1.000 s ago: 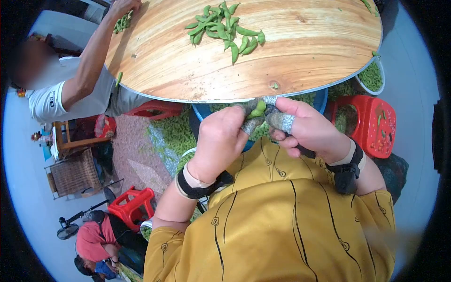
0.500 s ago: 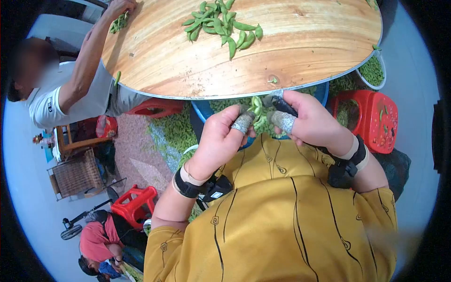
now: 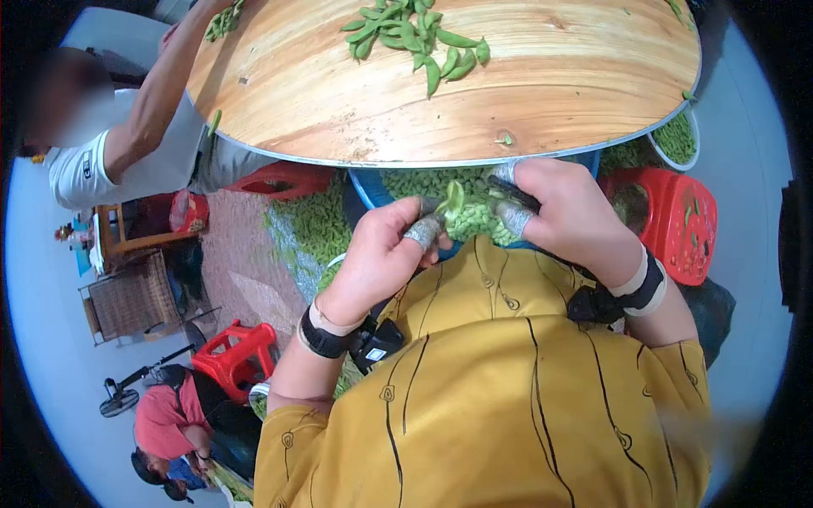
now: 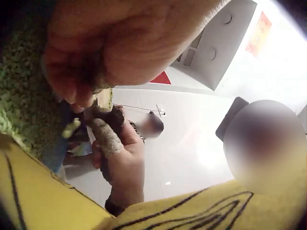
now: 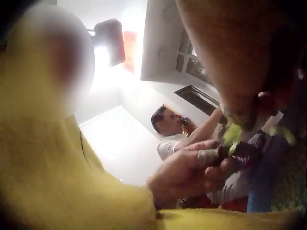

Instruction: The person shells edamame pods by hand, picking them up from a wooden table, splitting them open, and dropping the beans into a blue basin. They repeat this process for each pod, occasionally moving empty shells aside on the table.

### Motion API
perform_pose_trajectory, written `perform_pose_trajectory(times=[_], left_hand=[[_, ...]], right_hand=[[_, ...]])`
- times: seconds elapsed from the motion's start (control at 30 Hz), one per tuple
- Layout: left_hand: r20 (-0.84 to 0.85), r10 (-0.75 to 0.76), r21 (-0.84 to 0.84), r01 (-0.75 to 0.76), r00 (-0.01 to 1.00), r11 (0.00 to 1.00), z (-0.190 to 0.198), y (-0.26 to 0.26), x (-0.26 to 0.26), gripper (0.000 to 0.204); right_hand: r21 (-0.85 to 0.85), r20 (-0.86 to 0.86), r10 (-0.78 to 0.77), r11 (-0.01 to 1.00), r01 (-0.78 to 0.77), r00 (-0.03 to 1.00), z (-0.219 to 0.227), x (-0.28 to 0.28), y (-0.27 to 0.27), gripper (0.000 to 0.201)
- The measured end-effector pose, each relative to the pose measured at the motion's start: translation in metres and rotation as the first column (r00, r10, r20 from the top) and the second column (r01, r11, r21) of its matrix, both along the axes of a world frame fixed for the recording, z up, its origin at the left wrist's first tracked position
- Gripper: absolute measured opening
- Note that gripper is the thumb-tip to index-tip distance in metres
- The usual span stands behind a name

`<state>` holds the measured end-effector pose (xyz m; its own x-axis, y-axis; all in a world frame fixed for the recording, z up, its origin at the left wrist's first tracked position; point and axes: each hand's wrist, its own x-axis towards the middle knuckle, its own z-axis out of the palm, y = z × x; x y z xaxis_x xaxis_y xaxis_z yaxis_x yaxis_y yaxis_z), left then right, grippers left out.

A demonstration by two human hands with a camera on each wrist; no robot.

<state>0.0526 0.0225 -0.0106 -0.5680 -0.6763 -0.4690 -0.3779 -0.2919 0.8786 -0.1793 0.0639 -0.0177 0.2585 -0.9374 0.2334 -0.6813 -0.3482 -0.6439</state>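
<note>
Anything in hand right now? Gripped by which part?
Left hand pinches a small green bean pod, apparently by its lower part in the head view, upper end free. Right hand: can't tell.

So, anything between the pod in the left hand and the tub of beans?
Nothing visible: the left hand pinches the edamame pod above the shelled beans in the blue tub. The wooden tabletop covers only the tub's far side.

No text is legible; the sleeve label [image 3: 86, 168] is too small.
</note>
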Motion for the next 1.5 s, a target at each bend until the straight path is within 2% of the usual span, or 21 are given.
perform_pose_trajectory(times=[0.1,0.13,0.27,0.37,0.5,0.63,0.7,0.77,0.8,0.83,0.87,0.97,1.0,1.13,1.23,1.27,1.3,1.33,1.37,1.43,1.5], left_hand=[[-0.092,0.087,0.041,-0.083,0.992,0.996,-0.003,0.004,-0.008,0.018],[-0.061,-0.021,-0.042,0.018,0.998,0.999,-0.004,0.003,-0.008,0.023],[-0.117,-0.015,-0.077,0.006,0.993,0.997,-0.008,0.003,-0.019,0.023],[0.136,-0.150,-0.278,0.183,0.979,0.943,-0.012,0.002,-0.021,0.022],[-0.007,-0.110,-0.194,0.106,0.994,0.975,-0.013,0.000,-0.023,0.021],[-0.172,0.015,0.033,-0.010,0.985,0.999,-0.002,-0.004,-0.007,0.019],[-0.080,0.025,-0.007,-0.026,0.996,1.000,-0.003,-0.009,0.017,0.019],[0.034,0.155,-0.086,-0.152,0.987,0.985,-0.009,-0.011,0.043,0.022],[0.277,0.125,-0.419,0.002,0.953,0.908,-0.012,-0.013,0.060,0.026],[0.497,0.175,-0.651,0.231,0.850,0.723,-0.015,-0.015,0.074,0.031],[0.476,0.324,-0.760,0.196,0.818,0.620,-0.022,-0.013,0.081,0.035],[0.421,0.351,-0.783,0.140,0.836,0.606,-0.013,-0.012,0.077,0.036],[0.300,0.311,-0.678,-0.028,0.902,0.735,-0.008,-0.012,0.070,0.037],[0.240,0.158,-0.627,0.029,0.958,0.778,-0.003,-0.010,0.048,0.029],[0.184,0.016,-0.663,0.112,0.983,0.740,0.008,-0.015,0.033,0.027],[0.140,-0.008,-0.676,0.102,0.990,0.730,0.008,-0.017,0.028,0.023],[0.137,-0.003,-0.673,0.095,0.991,0.733,0.007,-0.020,0.021,0.023],[0.043,-0.027,-0.692,0.050,0.999,0.720,0.007,-0.023,0.014,0.024],[-0.049,-0.054,-0.706,0.003,0.997,0.708,0.007,-0.025,0.006,0.025],[-0.094,-0.048,-0.660,-0.027,0.994,0.751,0.021,-0.025,-0.011,0.026],[-0.137,-0.044,-0.612,-0.050,0.990,0.789,0.022,-0.027,-0.022,0.026]], right_hand=[[-0.044,0.052,-0.011,0.999,0.013,0.999,0.007,0.017,0.005,0.016],[-0.004,0.015,0.012,1.000,-0.012,1.000,0.006,0.019,0.006,0.018],[0.084,-0.060,0.071,0.994,-0.066,0.996,0.003,0.015,-0.003,0.021],[0.101,-0.095,0.064,0.993,-0.055,0.993,-0.002,0.021,0.002,0.020],[0.094,-0.044,0.032,0.995,-0.027,0.999,0.004,0.018,-0.001,0.018],[0.096,-0.028,0.048,0.994,-0.046,0.998,0.008,0.013,-0.007,0.017],[0.142,-0.026,0.119,0.983,-0.114,0.993,0.015,0.009,-0.011,0.015],[0.163,-0.056,0.069,0.985,-0.059,0.996,0.031,0.000,-0.020,0.015],[0.123,-0.057,0.008,0.992,-0.001,0.998,0.038,-0.003,-0.029,0.015],[0.098,-0.089,-0.065,0.992,0.074,0.994,0.043,-0.007,-0.039,0.017],[0.058,-0.124,-0.098,0.993,0.106,0.987,0.046,-0.011,-0.053,0.018],[-0.056,-0.240,-0.131,0.991,0.121,0.962,0.044,-0.022,-0.096,0.019],[-0.122,-0.317,-0.133,0.988,0.099,0.939,0.041,-0.024,-0.107,0.018],[-0.108,-0.404,-0.130,0.990,0.094,0.905,0.034,-0.032,-0.125,0.019],[-0.243,-0.392,-0.213,0.962,0.122,0.895,0.044,-0.035,-0.111,0.019],[0.093,-0.135,-0.225,0.967,0.239,0.965,0.055,-0.035,-0.102,0.021],[0.436,0.116,-0.315,0.868,0.236,0.942,0.064,-0.034,-0.093,0.022],[0.573,0.304,-0.329,0.813,0.105,0.894,0.067,-0.033,-0.084,0.023],[0.579,0.303,-0.327,0.809,0.100,0.895,0.068,-0.029,-0.076,0.023],[0.693,0.542,-0.434,0.715,-0.091,0.720,0.069,-0.021,-0.062,0.020],[0.686,0.586,-0.403,0.708,-0.166,0.703,0.064,-0.019,-0.053,0.019]])
